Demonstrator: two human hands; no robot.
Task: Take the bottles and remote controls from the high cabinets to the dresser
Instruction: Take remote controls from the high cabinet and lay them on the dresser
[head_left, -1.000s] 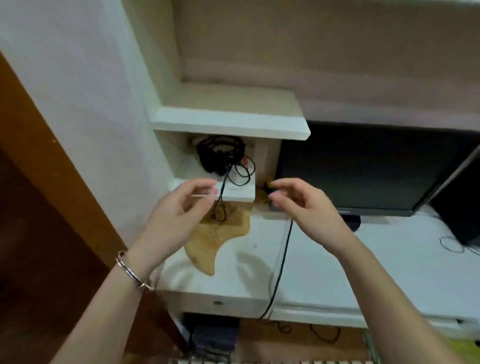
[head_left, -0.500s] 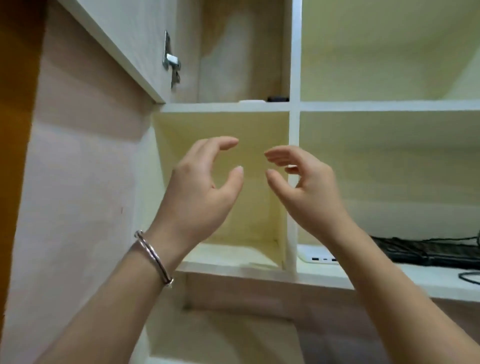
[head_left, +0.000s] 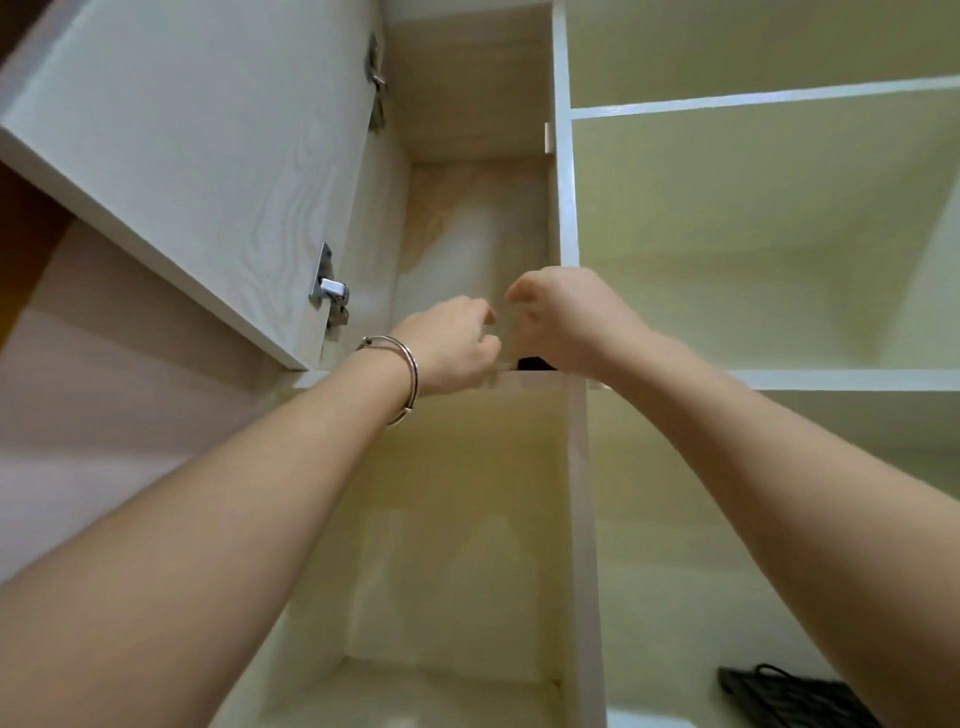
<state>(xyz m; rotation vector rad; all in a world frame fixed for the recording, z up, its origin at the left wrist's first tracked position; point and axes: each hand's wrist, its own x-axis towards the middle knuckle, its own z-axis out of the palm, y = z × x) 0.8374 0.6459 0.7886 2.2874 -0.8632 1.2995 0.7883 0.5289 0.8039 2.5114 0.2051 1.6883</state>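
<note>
Overhead, both bare arms reach up into a high cabinet (head_left: 470, 104) whose white door (head_left: 197, 156) stands swung open to the left, two metal hinges (head_left: 328, 293) showing on its inner face. The left hand (head_left: 451, 345), with a silver bangle (head_left: 402, 371) on its wrist, hovers just above the front edge of the cabinet's shelf (head_left: 519, 380); its fingers curl inward and its grip looks loosely closed on nothing that can be seen. The right hand (head_left: 563, 325) sits just beside it, nearly touching, fingers bent into a half-closed curl; whether this grip holds anything cannot be told, since the palm faces away.

Between the two hands, right at the shelf edge, a small dark object (head_left: 531, 364) peeks out from under the right hand. Only a sliver shows, so it cannot be told whether this is a remote control or a bottle cap. It lies on the upper shelf, inside the cabinet, against the white upright divider (head_left: 566, 208).

Below that shelf is an open cubby (head_left: 457, 519) with pale yellowish walls. To the right of the divider are more open compartments (head_left: 753, 234), and in the lowest one, at the bottom right corner, lies a black keyboard-like item with cables (head_left: 789, 699), partly hidden behind the right forearm.
</note>
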